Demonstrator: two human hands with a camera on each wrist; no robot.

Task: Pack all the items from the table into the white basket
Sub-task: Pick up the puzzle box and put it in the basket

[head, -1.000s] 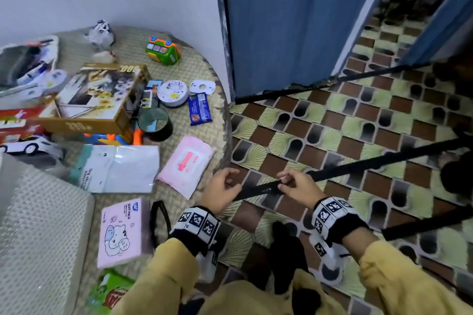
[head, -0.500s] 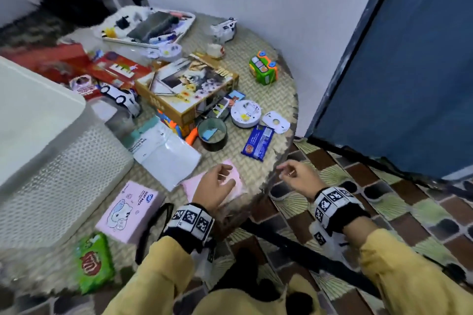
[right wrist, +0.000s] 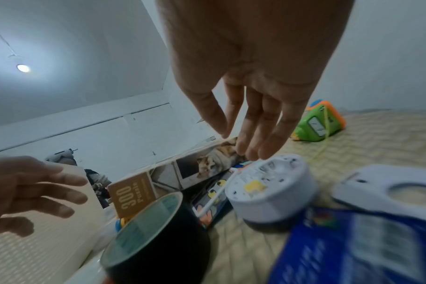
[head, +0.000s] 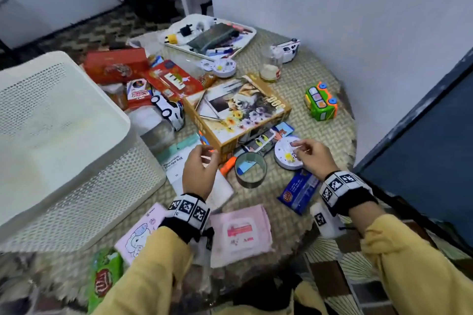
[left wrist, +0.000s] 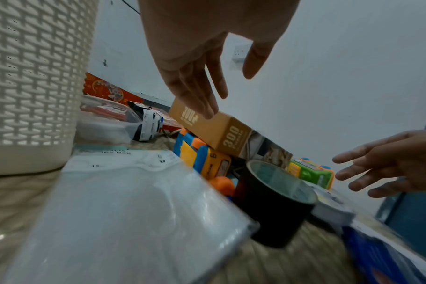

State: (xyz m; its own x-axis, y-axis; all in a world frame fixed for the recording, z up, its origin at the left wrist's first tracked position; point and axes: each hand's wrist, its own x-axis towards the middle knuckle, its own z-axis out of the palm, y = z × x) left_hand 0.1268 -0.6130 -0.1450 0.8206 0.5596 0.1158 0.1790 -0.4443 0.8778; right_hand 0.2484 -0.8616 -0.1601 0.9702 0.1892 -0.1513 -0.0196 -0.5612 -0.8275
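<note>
left hand [head: 198, 170] fingers spread, empty, above puzzle box [head: 238, 112] | right hand [head: 313, 158] fingers loosely spread over round white device [head: 288, 158]

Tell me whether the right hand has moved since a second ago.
Yes. The right hand has moved from over the tiled floor onto the table, forward and leftward; it now hovers above the white round device, holding nothing.

A second ago both hands pinched a black strap over the tiled floor; they have let it go. The left hand [head: 198, 171] now hovers, fingers loose, beside the puzzle box [head: 236, 112], the right hand [head: 311, 158] over the white round device [head: 285, 158] next to that box.
</note>
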